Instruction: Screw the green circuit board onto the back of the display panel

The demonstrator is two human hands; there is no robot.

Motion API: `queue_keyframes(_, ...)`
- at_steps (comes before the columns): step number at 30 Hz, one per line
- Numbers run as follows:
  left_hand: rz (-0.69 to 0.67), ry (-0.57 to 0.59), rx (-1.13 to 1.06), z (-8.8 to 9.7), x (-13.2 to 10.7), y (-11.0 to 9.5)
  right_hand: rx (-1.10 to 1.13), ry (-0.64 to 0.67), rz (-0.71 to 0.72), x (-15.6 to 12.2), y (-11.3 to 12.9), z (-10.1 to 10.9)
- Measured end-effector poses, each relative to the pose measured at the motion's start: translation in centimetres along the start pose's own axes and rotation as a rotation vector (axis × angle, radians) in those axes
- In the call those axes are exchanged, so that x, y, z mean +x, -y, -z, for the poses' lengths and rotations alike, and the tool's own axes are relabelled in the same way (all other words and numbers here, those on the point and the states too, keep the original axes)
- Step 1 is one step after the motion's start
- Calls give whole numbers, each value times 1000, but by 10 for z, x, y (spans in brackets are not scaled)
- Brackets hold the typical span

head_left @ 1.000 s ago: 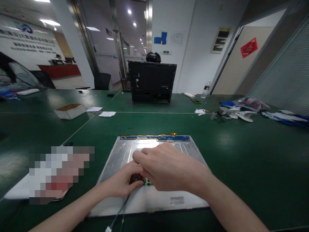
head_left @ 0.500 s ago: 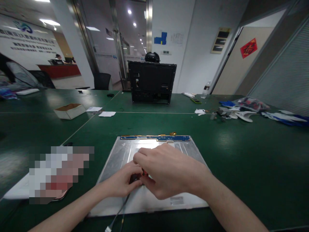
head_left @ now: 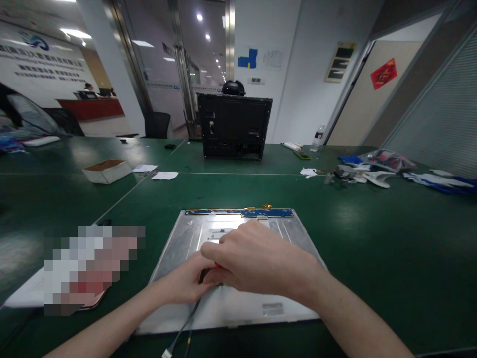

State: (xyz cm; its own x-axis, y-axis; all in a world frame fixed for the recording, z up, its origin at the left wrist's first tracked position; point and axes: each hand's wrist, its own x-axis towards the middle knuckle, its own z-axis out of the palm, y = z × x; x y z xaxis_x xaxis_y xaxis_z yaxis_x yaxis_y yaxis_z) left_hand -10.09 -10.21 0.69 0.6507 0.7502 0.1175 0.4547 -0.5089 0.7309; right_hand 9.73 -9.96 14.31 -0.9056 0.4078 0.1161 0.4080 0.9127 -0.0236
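Observation:
An LCD panel (head_left: 274, 298) lies face down in front of me, its silver back up. A blue circuit board strip (head_left: 238, 213) runs along its far edge. Over the panel's middle, my left hand (head_left: 186, 278) is closed with thumb and fingers pinched around a dark cable (head_left: 193, 313). That cable runs toward me and ends in a white connector (head_left: 167, 353). My right hand (head_left: 257, 261) crosses over the left fingertips, its fingers curled in and touching them. A small red thing (head_left: 217, 265) shows between the two hands; most of it is hidden.
A black monitor housing (head_left: 234, 127) stands at the back of the green table (head_left: 365, 278). To the left are a white open box (head_left: 108, 172), papers (head_left: 165, 175) and a pixelated patch over some flat items. Plastic bags (head_left: 389, 160) and small parts lie far right, near a bottle (head_left: 317, 138).
My right hand has shifted slightly left and tilted, covering more of the left fingertips and the red thing. More of the panel's label shows beyond the hands. My left hand stays nearly still.

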Motion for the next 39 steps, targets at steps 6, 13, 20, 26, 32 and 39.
queue_keyframes(6,-16,-53,62,-3,-1,5,71,18,50,-1,1,4)
queue_keyframes(13,6,-26,76,2,1,-4,0,19,-3,1,1,1)
queue_keyframes(20,-24,-16,81,-1,0,3,44,15,13,-2,-2,3)
queue_keyframes(26,13,-46,95,-3,-3,8,71,63,47,-1,0,6)
queue_keyframes(32,-7,0,93,-2,-2,4,-25,9,-26,1,-1,3)
queue_keyframes(39,-33,-29,95,-5,-2,9,45,39,0,-1,-2,5)
